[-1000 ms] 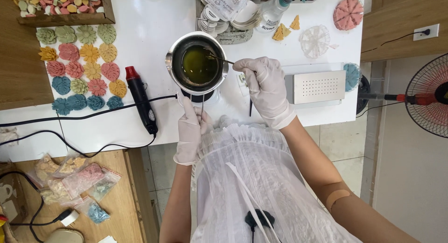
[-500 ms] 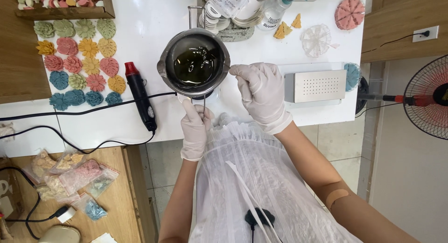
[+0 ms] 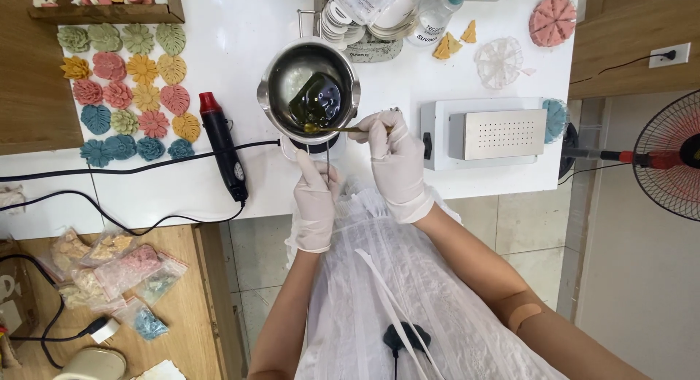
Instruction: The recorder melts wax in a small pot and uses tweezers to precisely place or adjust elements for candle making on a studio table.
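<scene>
A steel melting pot [image 3: 281,66] with dark green liquid [image 3: 319,99] is tilted toward me over the white table [image 3: 233,30]. My gloved left hand [image 3: 316,194] grips the pot's thin handle below it. My gloved right hand [image 3: 394,157] holds a small spoon [image 3: 332,129] whose bowl rests at the pot's near rim, by the pooled liquid.
Coloured flower and leaf wax pieces [image 3: 127,92] lie at the left, a black and red heat gun [image 3: 221,146] with cable beside them. A metal hot plate [image 3: 499,134] sits to the right, a standing fan [image 3: 667,154] further right. Plastic bags [image 3: 117,278] lie on a wooden shelf.
The pot has tilted toward me, so the liquid pooled at the near side. My right hand moved down and left, bringing the spoon to the rim.
</scene>
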